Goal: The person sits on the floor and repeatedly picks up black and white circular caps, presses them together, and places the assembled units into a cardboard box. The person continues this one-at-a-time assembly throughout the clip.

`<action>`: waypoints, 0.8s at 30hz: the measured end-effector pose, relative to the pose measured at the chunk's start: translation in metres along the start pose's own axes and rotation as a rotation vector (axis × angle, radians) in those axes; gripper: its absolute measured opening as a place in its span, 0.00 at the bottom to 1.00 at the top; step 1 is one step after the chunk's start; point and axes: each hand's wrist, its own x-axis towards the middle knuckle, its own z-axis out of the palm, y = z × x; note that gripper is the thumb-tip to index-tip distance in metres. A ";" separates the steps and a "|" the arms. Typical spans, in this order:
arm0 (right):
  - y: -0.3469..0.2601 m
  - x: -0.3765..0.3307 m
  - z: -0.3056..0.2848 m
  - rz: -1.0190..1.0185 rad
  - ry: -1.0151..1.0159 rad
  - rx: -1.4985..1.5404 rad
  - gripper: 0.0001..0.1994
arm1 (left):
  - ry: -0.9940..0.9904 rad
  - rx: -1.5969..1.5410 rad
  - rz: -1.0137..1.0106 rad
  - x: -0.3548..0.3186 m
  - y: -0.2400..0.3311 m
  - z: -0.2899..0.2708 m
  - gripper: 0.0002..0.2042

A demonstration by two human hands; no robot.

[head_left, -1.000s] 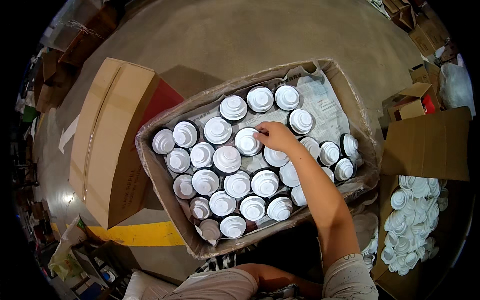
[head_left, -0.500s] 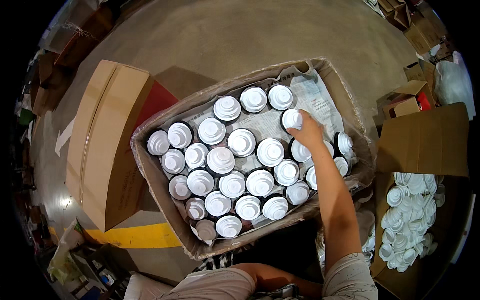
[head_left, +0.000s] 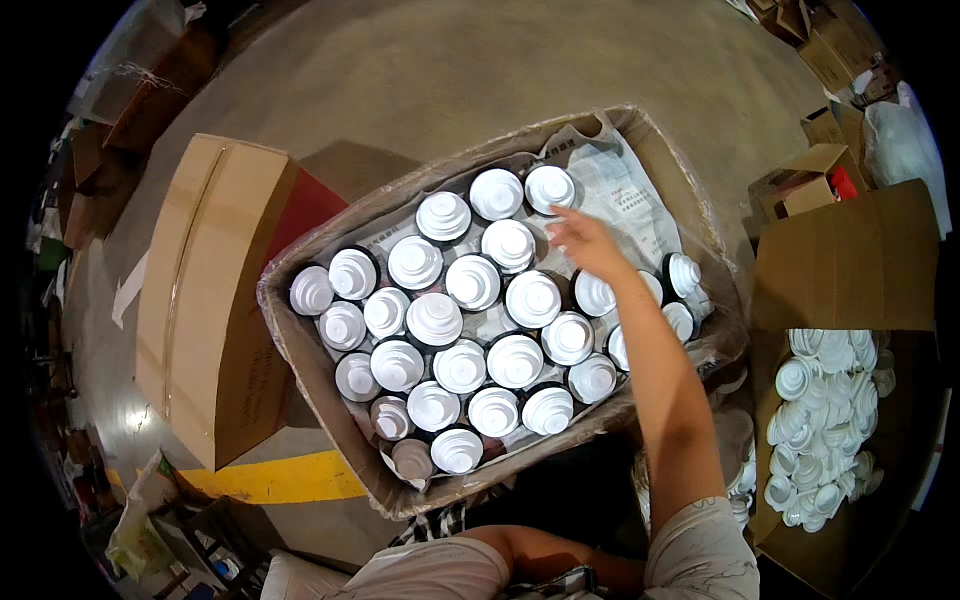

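Note:
My right hand (head_left: pixel 588 245) hangs over the far right part of a plastic-lined carton (head_left: pixel 690 205), fingers apart and nothing in them. Closest to the fingertips, on the far side, is a white stepped round piece with a dark rim (head_left: pixel 549 189). To the hand's left sits a similar white piece (head_left: pixel 508 245), apart from the fingers. Several more such pieces stand in loose rows on newspaper (head_left: pixel 630 190) inside the carton. My left forearm (head_left: pixel 570 560) crosses the lower edge; its hand is hidden behind my right sleeve.
A closed brown carton (head_left: pixel 190 300) leans at the left of the lined one. On the right, an open carton (head_left: pixel 840 260) holds a heap of white stepped pieces (head_left: pixel 820 430). A yellow floor stripe (head_left: pixel 280 478) runs at lower left. More boxes (head_left: pixel 825 60) line the far right.
My right hand has let go of a white stepped piece, which now stands farther left among the others. The fingers have opened, and the hand has moved slightly left.

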 end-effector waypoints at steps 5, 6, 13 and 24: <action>0.013 -0.037 -0.083 -0.017 0.075 -0.462 0.19 | -0.037 0.006 -0.010 -0.004 -0.004 0.006 0.33; 0.016 -0.048 -0.089 0.045 0.059 -0.677 0.20 | -0.045 0.011 -0.016 -0.006 -0.005 0.007 0.33; 0.018 -0.099 -0.086 0.130 -0.126 -0.933 0.32 | -0.070 0.030 -0.037 -0.005 -0.009 0.014 0.32; 0.040 -0.077 -0.069 0.241 0.006 -0.884 0.36 | -0.074 0.056 -0.073 0.005 -0.013 0.022 0.31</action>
